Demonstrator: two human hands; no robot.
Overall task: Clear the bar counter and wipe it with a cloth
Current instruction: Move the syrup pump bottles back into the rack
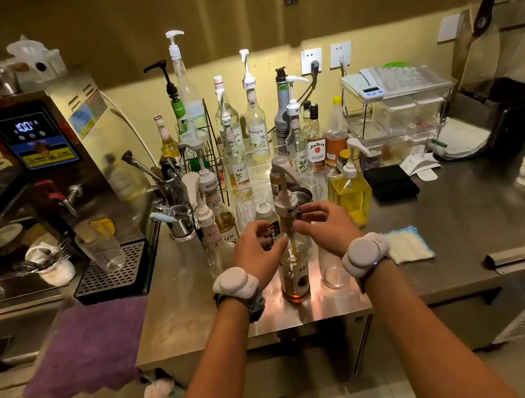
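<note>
Both hands flank a pump-topped syrup bottle (pixel 293 256) standing near the front edge of the steel counter (pixel 448 219). The left hand (pixel 258 246) and right hand (pixel 326 226) have fingers spread loosely, apparently not clamped. A folded cloth (pixel 407 244) lies just right.

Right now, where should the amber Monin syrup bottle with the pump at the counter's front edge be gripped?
Grip the amber Monin syrup bottle around its glass body from the sides. It stands upright; the pump head on top looks a poor handle.
</note>
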